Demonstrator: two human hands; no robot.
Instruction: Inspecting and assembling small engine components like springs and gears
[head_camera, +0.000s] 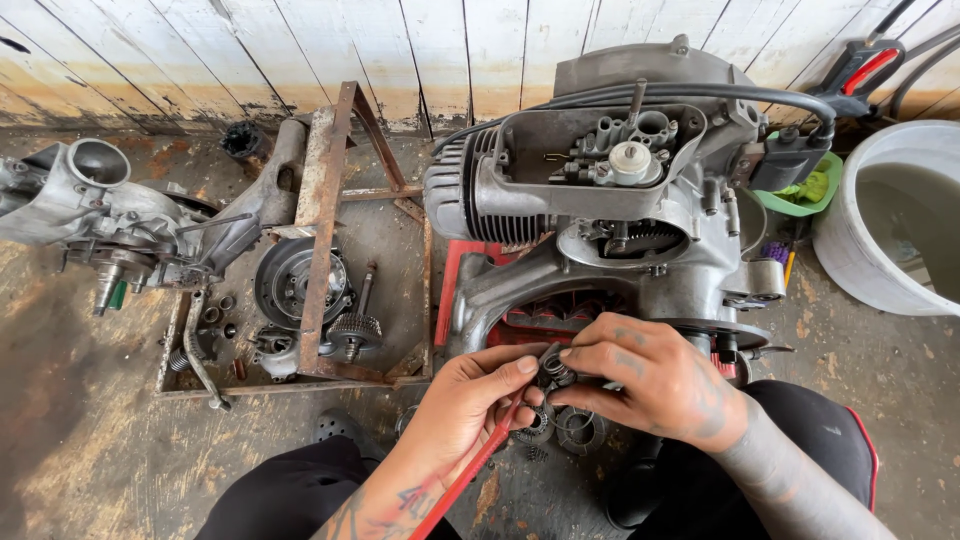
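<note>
Both hands pinch one small dark metal ring-shaped part (553, 368) between them: we close the fingertips of our left hand (470, 395) on its near side and the thumb and fingers of our right hand (650, 378) on its far side, so the piece sits fixed at chest height, just in front of the engine. We also keep a thin red-handled tool (462, 478) tucked along the left palm, its shaft running down past the wrist, which leaves it ready without freeing a finger. Directly below the held part, two toothed steel gear rings (560, 428) lie flat on the stained concrete floor (90, 440), near enough to reach. We see the large grey cast-aluminium engine block (610, 200) standing upright before us on a red support (455, 270), its open side turned toward us. To the left, a rusty shallow steel tray (300, 385) gathers loose gears, springs and a round flywheel, with a second grey casing (110, 215) beside it. A white plastic bucket (890, 215) stands at the right
</note>
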